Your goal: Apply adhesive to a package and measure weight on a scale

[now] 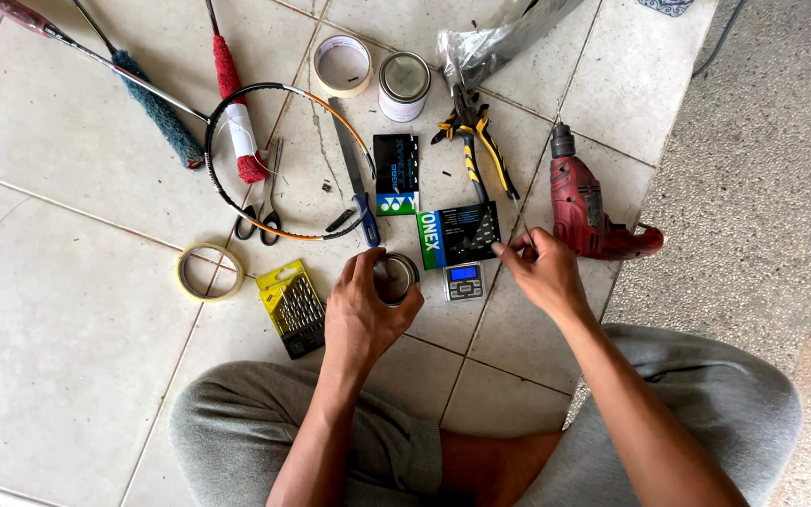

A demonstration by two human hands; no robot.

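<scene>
left hand (360, 310) curls around a small round metal tin (394, 278) (on the tiled floor); right hand (544, 272) pinches a thin wire (516, 211), small digital pocket scale (464, 280) between them

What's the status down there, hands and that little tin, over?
Left hand gripping small round tin on floor tiles. Right hand pinching something thin, too small to tell. Pocket scale sits between them.

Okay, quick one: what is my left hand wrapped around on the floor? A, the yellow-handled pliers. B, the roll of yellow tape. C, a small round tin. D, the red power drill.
C: the left hand curls over a small round tin beside the pocket scale.
</scene>
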